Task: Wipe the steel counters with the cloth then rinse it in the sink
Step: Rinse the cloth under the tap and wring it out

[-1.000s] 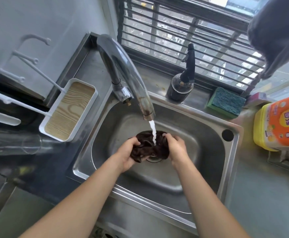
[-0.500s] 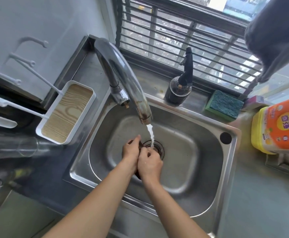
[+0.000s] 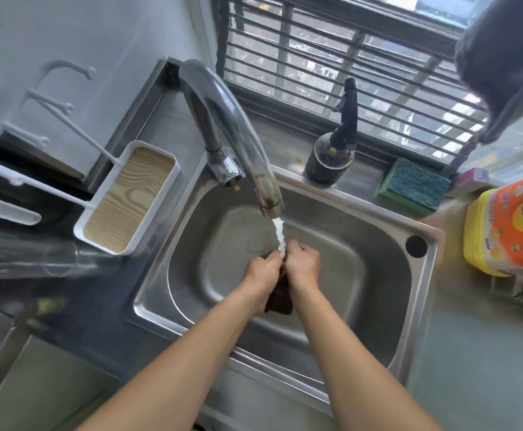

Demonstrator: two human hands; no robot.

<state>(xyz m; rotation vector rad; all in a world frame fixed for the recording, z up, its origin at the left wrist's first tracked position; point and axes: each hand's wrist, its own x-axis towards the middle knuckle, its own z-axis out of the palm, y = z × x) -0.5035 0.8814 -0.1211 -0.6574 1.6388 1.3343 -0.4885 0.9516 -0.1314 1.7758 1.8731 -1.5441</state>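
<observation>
Over the middle of the steel sink (image 3: pixel 362 309), my left hand (image 3: pixel 261 275) and my right hand (image 3: pixel 303 264) are pressed close together, both gripping a dark brown cloth (image 3: pixel 280 298) bunched between them. Only the lower end of the cloth shows, hanging below my palms. Water (image 3: pixel 279 234) runs from the curved chrome tap (image 3: pixel 232 132) straight onto my fingers and the top of the cloth. The drain is hidden under my hands.
A white wood-grain tray (image 3: pixel 129 199) on a rack sits left of the sink. Behind the basin stand a dark pump bottle (image 3: pixel 331 158) and a green sponge (image 3: pixel 414 185). A yellow-orange detergent tub (image 3: pixel 512 227) is at right. Steel counter (image 3: pixel 484 362) extends to the right.
A second ago my hands held the cloth spread apart under the stream. They came together and now squeeze it bunched, with its lower end hanging out below.
</observation>
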